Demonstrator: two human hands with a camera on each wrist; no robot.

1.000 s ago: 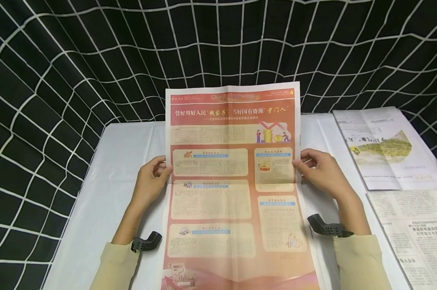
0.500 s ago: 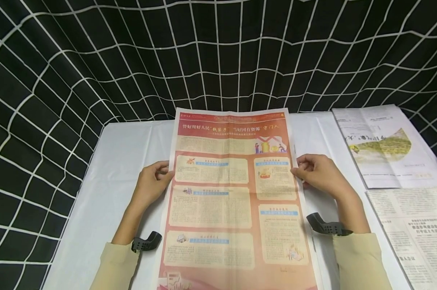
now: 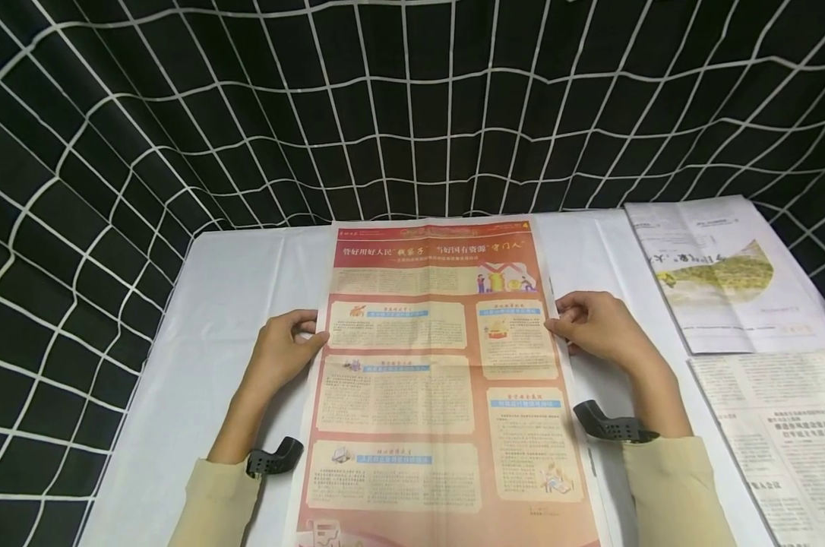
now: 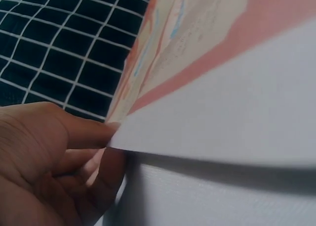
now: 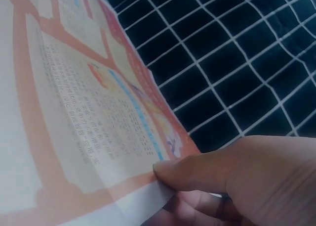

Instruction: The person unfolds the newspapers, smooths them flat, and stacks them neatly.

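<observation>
In the head view, set lengthwise on the white table [image 3: 228, 289], a red newspaper [image 3: 447, 368], top at about the far edge, long axis running from there toward the near edge and out of frame. On its two long sides, almost level with each other: left hand [image 3: 282, 353] pinching the left margin, right hand [image 3: 597, 327] pinching the right, paper lying inward of both, neither hand clearly nearer. By the far right corner, a folded paper [image 3: 716, 277] with a hill picture; nearer, along the right edge, a printed sheet [image 3: 788, 441]. Beyond the far edge, a checked curtain [image 3: 399, 114]. In the left wrist view, thumb above, finger below, closed on the white margin, with shadow under the edge. In the right wrist view, thumb laid over the printed face, other fingers partly hidden beneath; newspaper to the left.
</observation>
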